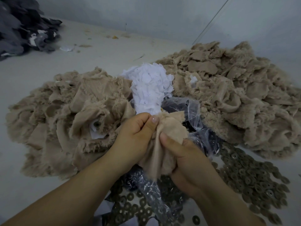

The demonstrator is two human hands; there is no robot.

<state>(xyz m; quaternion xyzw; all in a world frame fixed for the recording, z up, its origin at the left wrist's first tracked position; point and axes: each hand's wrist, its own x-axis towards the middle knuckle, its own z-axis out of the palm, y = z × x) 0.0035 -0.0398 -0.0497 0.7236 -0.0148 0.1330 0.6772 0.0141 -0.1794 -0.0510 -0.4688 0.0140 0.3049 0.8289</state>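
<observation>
A small beige furry fabric piece (171, 128) is bunched between both hands at the centre of the view. My left hand (135, 136) pinches its upper edge with thumb and curled fingers. My right hand (184, 157) grips its lower part, thumb pressed across the cloth. The fabric's plain backing faces up, and fur shows at its edges. What lies inside the bunched cloth is hidden.
Heaps of beige fur pieces lie to the left (65, 119) and right (236, 95). A pile of white paper scraps (149, 87) sits behind the hands. Clear plastic bags (193, 115) and several ring-shaped discs (244, 173) lie near me. Dark fabric (21, 25) is piled far left.
</observation>
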